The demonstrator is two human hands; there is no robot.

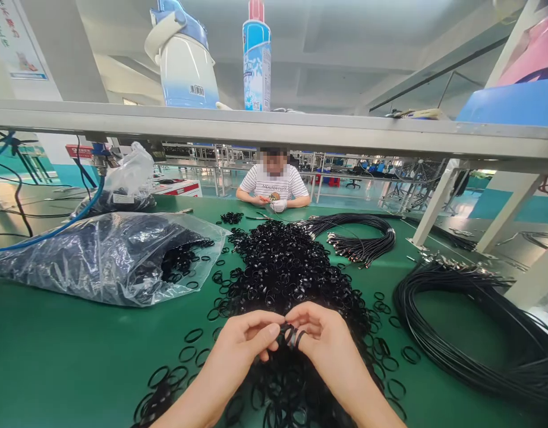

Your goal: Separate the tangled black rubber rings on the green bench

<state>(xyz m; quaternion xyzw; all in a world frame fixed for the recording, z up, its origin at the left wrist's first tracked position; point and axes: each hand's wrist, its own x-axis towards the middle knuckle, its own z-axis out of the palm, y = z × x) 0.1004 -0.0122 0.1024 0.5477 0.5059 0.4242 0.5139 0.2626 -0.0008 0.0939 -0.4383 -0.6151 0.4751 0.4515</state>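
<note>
My left hand (251, 336) and my right hand (321, 333) meet over a large pile of black rubber rings (283, 261). The left fingers are pinched on a black ring, close against the right fingertips. Around the right fingers sit black rings (300, 339), and that hand is also closed, its thumb and fingers pressed together on the rings. A small pale band shows between the fingers; what it is I cannot tell. Loose rings (194, 336) lie scattered on the green mat beside my left wrist, and others rest by my right forearm.
An open plastic bag (100, 255) of black rings lies at left. Coiled black cables (416, 333) lie at right, with another cable bundle (367, 235) behind. Overhead runs a shelf (301, 128) carrying a jug (185, 65) and a spray can (257, 65). A person (274, 187) sits opposite.
</note>
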